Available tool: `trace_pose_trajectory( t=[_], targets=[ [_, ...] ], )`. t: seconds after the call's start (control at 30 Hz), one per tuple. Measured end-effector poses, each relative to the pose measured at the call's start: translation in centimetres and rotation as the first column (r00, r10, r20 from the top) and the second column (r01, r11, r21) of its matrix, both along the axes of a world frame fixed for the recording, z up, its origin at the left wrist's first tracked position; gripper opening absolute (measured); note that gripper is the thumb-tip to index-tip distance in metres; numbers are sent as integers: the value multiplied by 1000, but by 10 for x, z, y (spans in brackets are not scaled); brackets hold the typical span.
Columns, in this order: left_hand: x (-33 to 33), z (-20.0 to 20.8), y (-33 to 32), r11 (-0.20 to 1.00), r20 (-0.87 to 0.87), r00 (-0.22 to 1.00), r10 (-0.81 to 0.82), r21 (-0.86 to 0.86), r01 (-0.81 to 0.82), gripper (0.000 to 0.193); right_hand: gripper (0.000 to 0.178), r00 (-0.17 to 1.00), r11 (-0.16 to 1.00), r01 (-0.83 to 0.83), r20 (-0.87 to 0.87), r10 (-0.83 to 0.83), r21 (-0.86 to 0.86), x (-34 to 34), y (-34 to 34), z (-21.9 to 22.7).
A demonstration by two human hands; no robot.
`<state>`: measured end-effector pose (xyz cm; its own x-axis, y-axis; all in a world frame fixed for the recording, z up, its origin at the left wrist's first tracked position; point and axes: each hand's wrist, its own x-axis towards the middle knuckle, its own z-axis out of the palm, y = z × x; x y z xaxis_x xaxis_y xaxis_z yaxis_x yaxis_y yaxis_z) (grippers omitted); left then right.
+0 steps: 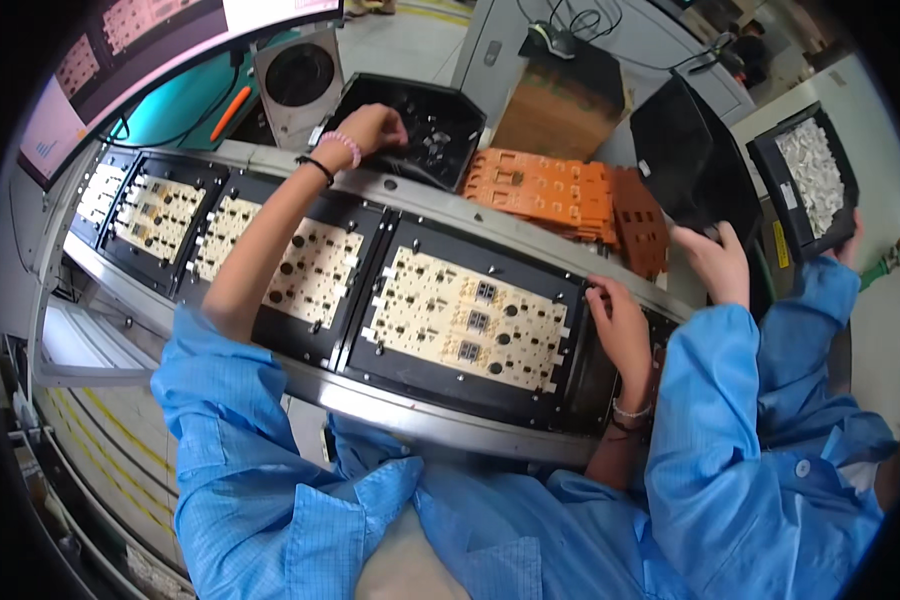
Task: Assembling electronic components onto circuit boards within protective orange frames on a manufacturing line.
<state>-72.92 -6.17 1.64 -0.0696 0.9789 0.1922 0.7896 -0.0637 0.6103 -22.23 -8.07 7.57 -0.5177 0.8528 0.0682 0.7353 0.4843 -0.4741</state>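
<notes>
My left hand (pixel 372 128), with a pink bead bracelet at the wrist, reaches over a black bin (pixel 462 165) of small dark and shiny parts (pixel 432 140). Its fingers are curled together, and whatever is in them is hidden. My right hand (pixel 620 325) rests at the right edge of a black frame (pixel 410 385), fingers extended on the rim and nothing visible in them. That frame holds a cream circuit board panel (pixel 440 315) with dark components and three square grey-black parts (pixel 478 321) in a column, just left of my right hand.
More framed panels (pixel 160 215) run leftward along the metal rail (pixel 370 405). Orange slotted plates (pixel 545 190) are stacked behind it, near a cardboard box (pixel 555 115). At right, a co-worker's hands (pixel 720 262) hold a tilted black bin (pixel 695 150) and a bin of white parts (pixel 810 175). A monitor (pixel 150 60) overhangs the left.
</notes>
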Motion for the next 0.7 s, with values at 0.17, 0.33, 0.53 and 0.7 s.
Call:
trace_pose_trajectory(
  t=[0.17, 0.33, 0.53, 0.7],
  targets=[
    [-1, 1, 0, 998, -27, 999, 36, -59, -37, 5, 28, 999, 997, 32, 19, -31, -75, -2, -2, 2],
    [-3, 2, -4, 997, 115, 992, 61, 34, -65, 10, 26, 994, 998, 38, -99, -43, -55, 5, -9, -5],
    [-26, -1, -23, 990, 157, 987, 31, 130, -52, 12, 25, 990, 997, 53, -130, -60, -51, 5, -18, -7],
    [-12, -6, -51, 957, -53, 984, 172, 248, -154, 31, 26, 997, 997, -40, -68, 36, -60, 8, -27, -8]
  ],
)
